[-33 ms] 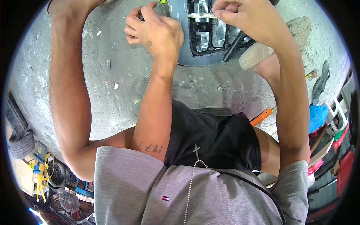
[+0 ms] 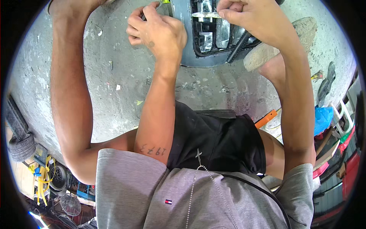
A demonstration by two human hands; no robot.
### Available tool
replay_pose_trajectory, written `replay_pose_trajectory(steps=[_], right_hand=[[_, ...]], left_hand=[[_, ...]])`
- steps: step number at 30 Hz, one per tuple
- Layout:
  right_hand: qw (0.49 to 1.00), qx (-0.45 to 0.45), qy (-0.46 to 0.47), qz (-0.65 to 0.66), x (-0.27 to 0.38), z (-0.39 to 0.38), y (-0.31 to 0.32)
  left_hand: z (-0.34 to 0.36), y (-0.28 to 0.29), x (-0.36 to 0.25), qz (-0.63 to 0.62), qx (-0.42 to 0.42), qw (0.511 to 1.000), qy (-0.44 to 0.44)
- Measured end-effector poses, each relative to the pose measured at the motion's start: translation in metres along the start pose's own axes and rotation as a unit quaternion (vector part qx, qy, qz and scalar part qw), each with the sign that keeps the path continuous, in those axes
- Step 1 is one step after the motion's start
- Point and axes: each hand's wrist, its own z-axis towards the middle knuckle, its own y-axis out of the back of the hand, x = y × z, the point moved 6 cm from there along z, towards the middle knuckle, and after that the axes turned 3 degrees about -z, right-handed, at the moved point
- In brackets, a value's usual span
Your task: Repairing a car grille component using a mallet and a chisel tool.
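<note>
Looking down, I see my left hand (image 2: 160, 34) curled against the left edge of a grey headlight housing (image 2: 207, 42) lying on the concrete floor (image 2: 114, 87); what its grip holds I cannot tell. My right hand (image 2: 253, 17) pinches a thin silver strip (image 2: 206, 15) over the housing's chrome reflectors (image 2: 213, 32).

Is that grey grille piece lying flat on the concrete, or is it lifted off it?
Cannot tell for sure. The grey grille piece sits low over the concrete floor, gripped by the left hand and right hand, but its underside is hidden.
</note>
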Motion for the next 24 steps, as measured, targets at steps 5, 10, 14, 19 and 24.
replay_pose_trajectory(steps=[5, 10, 14, 19, 24], right_hand=[[0.997, 0.006, -0.055, 0.058, -0.012, -0.005, 0.006], [1.0, -0.018, 0.001, -0.015, 0.02, -0.008, -0.001], [0.995, 0.041, -0.017, -0.09, 0.024, 0.0, 0.013], [0.993, -0.027, 0.048, -0.106, 0.024, 0.006, 0.0], [0.993, -0.08, 0.053, -0.068, 0.021, -0.003, 0.003]], left_hand=[[-0.002, -0.005, -0.009, -0.027, 0.012, 1.0, 0.003], [0.0, -0.003, 0.008, -0.006, 0.014, 1.0, 0.017], [-0.004, -0.003, -0.014, 0.005, -0.038, 0.999, -0.029], [0.0, -0.012, 0.012, -0.07, 0.004, 0.997, -0.019], [-0.001, 0.022, -0.027, -0.212, -0.006, 0.96, -0.184]])
